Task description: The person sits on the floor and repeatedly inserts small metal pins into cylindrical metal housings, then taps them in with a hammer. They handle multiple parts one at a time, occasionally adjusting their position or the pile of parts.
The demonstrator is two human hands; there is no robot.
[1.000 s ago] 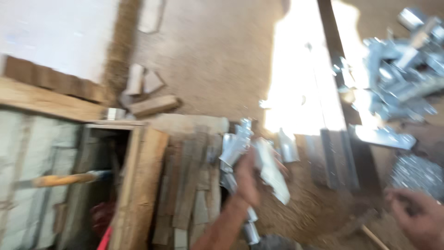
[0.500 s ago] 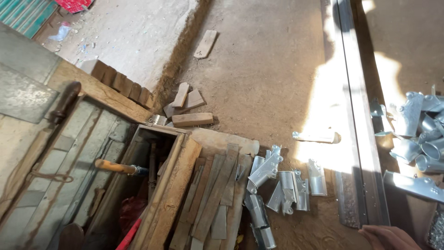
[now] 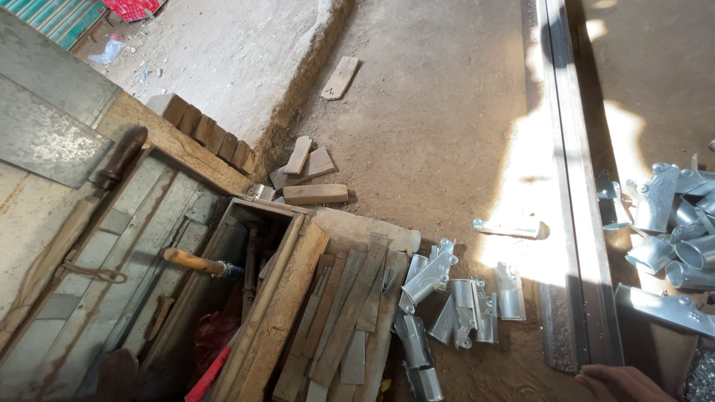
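Right hand just beside the near end of the long metal rail, running toward twelve o'clock; fingers cropped, spread or closed impossible to tell; left hand unseen.

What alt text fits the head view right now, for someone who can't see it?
The person's hand shows only at the bottom edge, beside the near end of a long metal channel on a dirt floor. Galvanised metal brackets lie left of the channel beside flat wooden slats and an open wooden toolbox.
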